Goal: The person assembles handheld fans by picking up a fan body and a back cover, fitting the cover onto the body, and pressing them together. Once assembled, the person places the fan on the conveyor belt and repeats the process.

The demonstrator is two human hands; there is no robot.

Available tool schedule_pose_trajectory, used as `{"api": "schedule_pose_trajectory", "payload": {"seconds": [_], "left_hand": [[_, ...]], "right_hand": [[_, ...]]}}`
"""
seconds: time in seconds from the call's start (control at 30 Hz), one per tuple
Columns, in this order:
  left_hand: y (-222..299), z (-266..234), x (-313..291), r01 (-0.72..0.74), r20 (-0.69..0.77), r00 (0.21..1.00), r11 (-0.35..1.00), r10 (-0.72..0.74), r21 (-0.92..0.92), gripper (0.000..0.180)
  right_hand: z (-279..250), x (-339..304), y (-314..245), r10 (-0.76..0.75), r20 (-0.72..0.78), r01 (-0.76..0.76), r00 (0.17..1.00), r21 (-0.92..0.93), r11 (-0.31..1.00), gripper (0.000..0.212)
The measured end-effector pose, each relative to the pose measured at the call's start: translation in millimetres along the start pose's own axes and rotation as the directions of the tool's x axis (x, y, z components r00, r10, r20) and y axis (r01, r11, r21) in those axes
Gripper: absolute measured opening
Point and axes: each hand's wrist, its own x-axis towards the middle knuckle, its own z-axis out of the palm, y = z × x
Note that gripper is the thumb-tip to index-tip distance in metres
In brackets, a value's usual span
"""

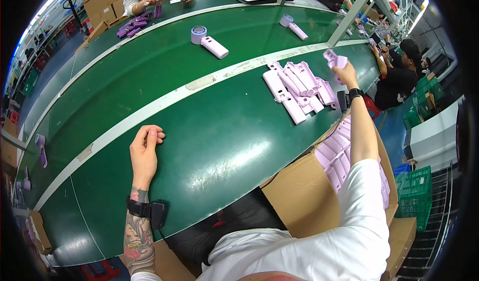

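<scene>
In the head view, a pale lilac moulded plastic shell piece [335,60] is held up in the right hand [346,74], the fingers closed around its lower end, just beyond and above a heap of matching lilac plastic shell halves [298,89] lying on the dark green conveyor belt [209,146]; the long axes of the heaped pieces run mostly away from the person, slanting slightly leftward. The left hand [145,151] is rested flat on the belt, fingers loosely curled and holding nothing, well apart from the heap, so the right hand is seen to be much the nearer. An open brown cardboard box [299,191] stocked with more lilac shells is placed under the right forearm. Two assembled lilac handheld fans [208,40] lie farther across the belt, and other people are seated at its far side and right end
</scene>
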Motion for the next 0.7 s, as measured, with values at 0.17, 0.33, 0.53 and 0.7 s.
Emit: {"api": "schedule_pose_trajectory", "payload": {"seconds": [0.17,0.33,0.53,0.7], "left_hand": [[1,-3,0,-0.014,0.009,1.000,1.000,0.014,0.028,0.023],[0,-4,-1,-0.038,0.021,0.999,0.997,0.037,0.069,0.022],[-5,0,-1,-0.076,0.041,0.996,0.995,0.074,0.058,0.021],[-3,-1,-2,-0.082,0.051,0.996,0.995,0.080,0.056,0.020]], "right_hand": [[-50,-50,-88,-0.035,0.135,-0.033,0.990,0.471,0.882,0.051],[-45,-151,-191,-0.363,0.245,0.251,0.899,0.393,0.885,0.067],[14,-196,-228,-0.395,0.416,0.363,0.819,0.157,0.918,0.084],[19,-206,-238,-0.436,0.476,0.519,0.763,-0.050,0.853,0.083]]}}
